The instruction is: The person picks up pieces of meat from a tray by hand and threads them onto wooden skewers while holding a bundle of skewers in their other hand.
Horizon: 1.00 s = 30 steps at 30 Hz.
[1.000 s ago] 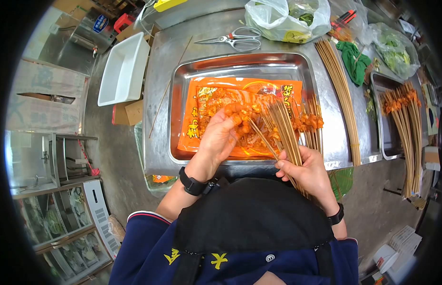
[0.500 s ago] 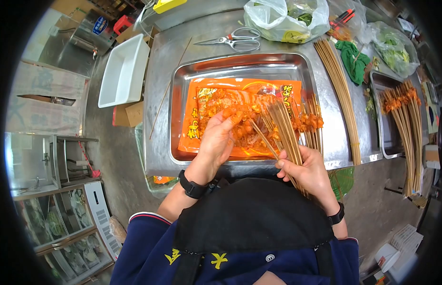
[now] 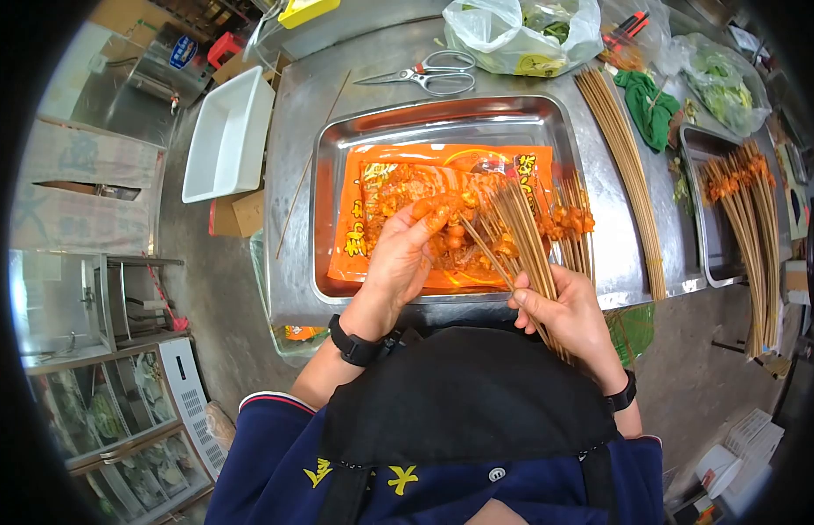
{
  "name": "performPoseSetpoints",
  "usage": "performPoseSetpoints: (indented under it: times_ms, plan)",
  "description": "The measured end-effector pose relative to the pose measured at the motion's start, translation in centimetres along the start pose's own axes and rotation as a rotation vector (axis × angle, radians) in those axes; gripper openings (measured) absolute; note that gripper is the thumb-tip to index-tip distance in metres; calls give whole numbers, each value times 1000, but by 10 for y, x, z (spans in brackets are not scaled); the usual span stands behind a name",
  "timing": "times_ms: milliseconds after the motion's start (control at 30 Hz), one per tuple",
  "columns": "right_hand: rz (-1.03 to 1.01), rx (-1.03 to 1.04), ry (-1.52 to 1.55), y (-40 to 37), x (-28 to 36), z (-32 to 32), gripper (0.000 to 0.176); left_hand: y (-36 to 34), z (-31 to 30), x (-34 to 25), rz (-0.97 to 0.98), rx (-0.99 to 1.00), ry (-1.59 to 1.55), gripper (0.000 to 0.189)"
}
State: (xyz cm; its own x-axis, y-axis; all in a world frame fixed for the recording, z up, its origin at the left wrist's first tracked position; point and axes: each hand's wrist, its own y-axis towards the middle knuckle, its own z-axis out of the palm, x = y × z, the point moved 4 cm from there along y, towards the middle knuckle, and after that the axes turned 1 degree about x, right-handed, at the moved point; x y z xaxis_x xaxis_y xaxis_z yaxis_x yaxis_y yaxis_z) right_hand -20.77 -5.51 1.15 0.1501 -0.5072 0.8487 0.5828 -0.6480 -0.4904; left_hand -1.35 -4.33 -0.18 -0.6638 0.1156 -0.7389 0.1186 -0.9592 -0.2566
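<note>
My right hand [image 3: 560, 311] is closed around a bundle of wooden skewers [image 3: 527, 241], their tips pointing up over the tray. One skewer [image 3: 487, 252] slants away from the bundle toward my left hand [image 3: 405, 249]. The fingers of my left hand, smeared with orange sauce, pinch a piece of sauced meat [image 3: 449, 208] at that skewer's tip. Beneath both hands lies an opened orange packet [image 3: 354, 188] with sauced meat on it, inside a metal tray [image 3: 324, 157]. Several loaded skewers [image 3: 575, 223] rest at the tray's right side.
Scissors [image 3: 429, 73] lie behind the tray. To the right are a row of bare skewers [image 3: 624, 166], a green cloth [image 3: 647, 109] and a second tray [image 3: 713, 254] with loaded skewers [image 3: 752, 227]. Bags of greens [image 3: 525, 39] stand at the back; a white bin [image 3: 227, 140] is left.
My left fingers have shifted slightly right, bringing the meat piece closer to the slanted skewer's tip. My right hand keeps its grip on the bundle, and the view has moved a little.
</note>
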Motion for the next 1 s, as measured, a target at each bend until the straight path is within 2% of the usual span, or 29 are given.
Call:
performPoseSetpoints:
  times_ms: [433, 833, 1000]
  plan:
    - [-13, 19, -27, 0, 0, 0, 12, 3, -8, 2, 7, 78, 78, 22]
    - [-3, 22, -11, -2, 0, 0, 11, 5, -6, 2, 70, -50, 42, 19]
    - [-2, 17, -11, -1, -1, 0, 11, 5, -9, 3, 65, -116, -84, 18]
